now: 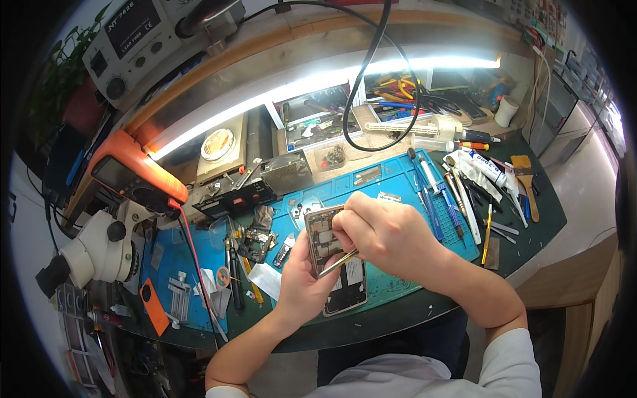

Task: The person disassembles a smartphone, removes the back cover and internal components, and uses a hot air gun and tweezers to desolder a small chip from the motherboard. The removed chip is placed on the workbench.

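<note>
My left hand (302, 289) is closed around an opened phone (323, 233), its inner boards and metal shields facing up. Over the phone's right edge, my right hand (383, 229) has its fingers bent and pressed together; what lies under the fingertips is hidden. Slim metal tweezers (338, 263) come out from beneath the right hand and slant down to the left thumb. The right hand seems to keep them against its palm. Below the phone, a dark battery-like part (352, 288) sits in a phone frame that is partly covered by my hands.
A blue work mat (398, 282) covers the bench. On the left are an orange multimeter (136, 176), a white microscope (96, 255) and loose boards (257, 242). Screwdrivers, a tube (488, 166) and a brush (524, 182) lie on the right. A black cable (350, 106) hangs in front.
</note>
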Motion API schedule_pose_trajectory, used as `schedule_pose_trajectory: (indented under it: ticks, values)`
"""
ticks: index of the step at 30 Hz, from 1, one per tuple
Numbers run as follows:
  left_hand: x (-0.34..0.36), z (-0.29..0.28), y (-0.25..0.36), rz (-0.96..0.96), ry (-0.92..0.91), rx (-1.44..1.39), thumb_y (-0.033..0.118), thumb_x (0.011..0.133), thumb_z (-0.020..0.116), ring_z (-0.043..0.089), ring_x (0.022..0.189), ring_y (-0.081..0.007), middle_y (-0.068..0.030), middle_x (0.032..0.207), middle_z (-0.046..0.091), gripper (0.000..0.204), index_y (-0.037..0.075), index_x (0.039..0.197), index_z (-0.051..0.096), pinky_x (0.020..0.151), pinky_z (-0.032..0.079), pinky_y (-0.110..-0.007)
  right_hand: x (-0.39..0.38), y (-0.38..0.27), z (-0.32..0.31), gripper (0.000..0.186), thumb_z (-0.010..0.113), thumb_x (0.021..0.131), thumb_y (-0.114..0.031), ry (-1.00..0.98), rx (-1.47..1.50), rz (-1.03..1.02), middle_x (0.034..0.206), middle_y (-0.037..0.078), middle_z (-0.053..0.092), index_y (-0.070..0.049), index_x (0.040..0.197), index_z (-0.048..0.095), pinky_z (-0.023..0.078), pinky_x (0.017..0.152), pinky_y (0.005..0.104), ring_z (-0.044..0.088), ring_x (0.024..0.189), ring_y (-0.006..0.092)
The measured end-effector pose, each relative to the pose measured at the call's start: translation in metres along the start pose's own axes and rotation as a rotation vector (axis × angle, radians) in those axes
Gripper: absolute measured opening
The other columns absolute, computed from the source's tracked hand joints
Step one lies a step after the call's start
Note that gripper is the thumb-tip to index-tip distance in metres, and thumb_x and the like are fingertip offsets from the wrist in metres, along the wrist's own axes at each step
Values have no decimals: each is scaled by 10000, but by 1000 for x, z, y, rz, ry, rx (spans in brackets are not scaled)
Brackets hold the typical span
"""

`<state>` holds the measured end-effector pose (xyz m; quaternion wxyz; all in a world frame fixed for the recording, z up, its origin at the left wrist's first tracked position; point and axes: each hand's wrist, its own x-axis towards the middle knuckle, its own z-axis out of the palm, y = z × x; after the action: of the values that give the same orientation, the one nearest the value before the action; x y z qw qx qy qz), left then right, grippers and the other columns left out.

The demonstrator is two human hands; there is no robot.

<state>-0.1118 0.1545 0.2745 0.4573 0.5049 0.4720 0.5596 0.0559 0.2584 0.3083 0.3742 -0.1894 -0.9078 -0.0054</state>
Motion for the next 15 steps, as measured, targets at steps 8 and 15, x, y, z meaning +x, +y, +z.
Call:
schedule_pose_trajectory:
  ticks: [8,15]
  values:
    - [-5,-1,-5,70,22,69,-103,997,571,620,1243,-190,-144,1373,575,797,45,1633,114,1040,518,-335,-1,-1,7,176,699,758,-104,98,-89,-105,937,51,542,-52,891,596,532,564,277,619,790,161]
    - [-3,-4,-11,155,-39,49,-148,958,551,614,1275,-255,-217,1432,534,982,147,1672,-56,1061,511,-371,1,-1,9,201,719,774,-112,147,-75,-79,1060,64,598,-48,927,603,554,598,278,633,840,174]
